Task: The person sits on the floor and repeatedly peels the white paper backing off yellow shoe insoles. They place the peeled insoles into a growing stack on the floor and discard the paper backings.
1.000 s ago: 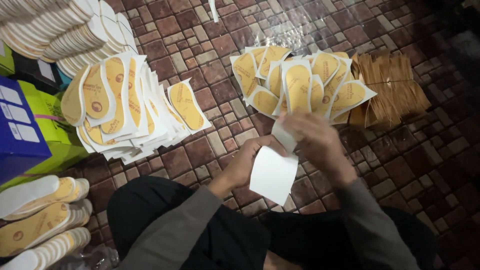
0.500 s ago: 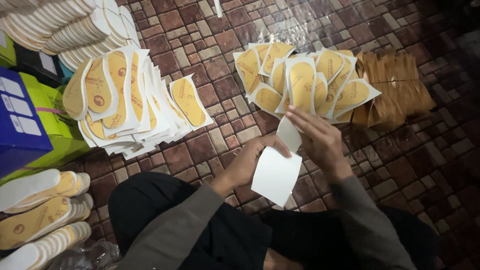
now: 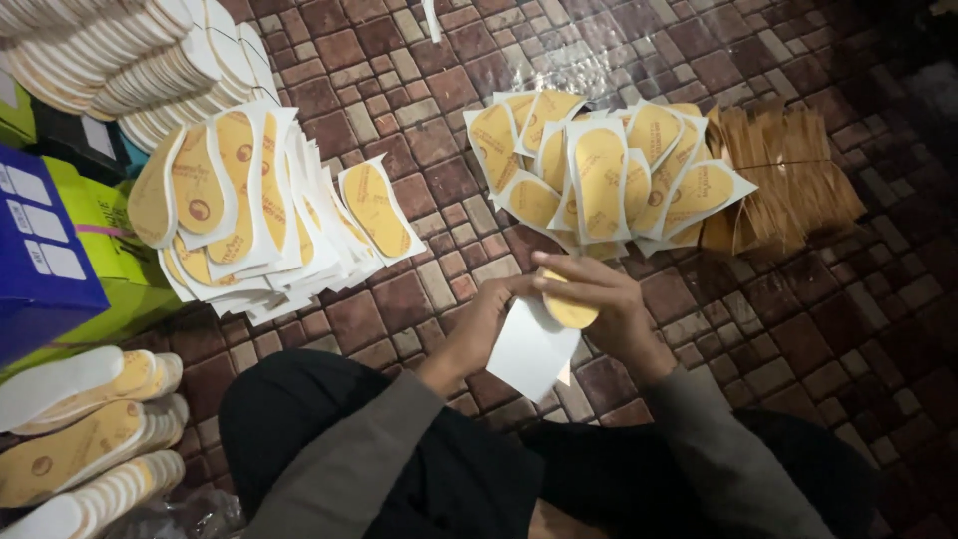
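Note:
Over my lap, both hands hold one white backing sheet [image 3: 529, 349]. My left hand [image 3: 486, 317] pinches its upper left edge. My right hand [image 3: 597, 299] grips a yellow insole-shaped sticker [image 3: 570, 311] that is partly lifted from the sheet's top. Just beyond my hands lies a fanned pile of white sheets with yellow insole stickers [image 3: 599, 175]. A second, larger pile of the same sheets [image 3: 249, 210] lies to the left on the brick floor [image 3: 419, 90].
Stacked white insoles [image 3: 100, 60] sit at the top left and more yellow-topped insoles [image 3: 80, 439] at the bottom left. A blue and green box [image 3: 50, 250] stands on the left. A bundle of brown strips [image 3: 783, 180] lies right of the sticker pile.
The yellow sticker now shows peeled up at the sheet's top between my fingers. My hands and the sheet stay over my lap; the view shifted slightly.

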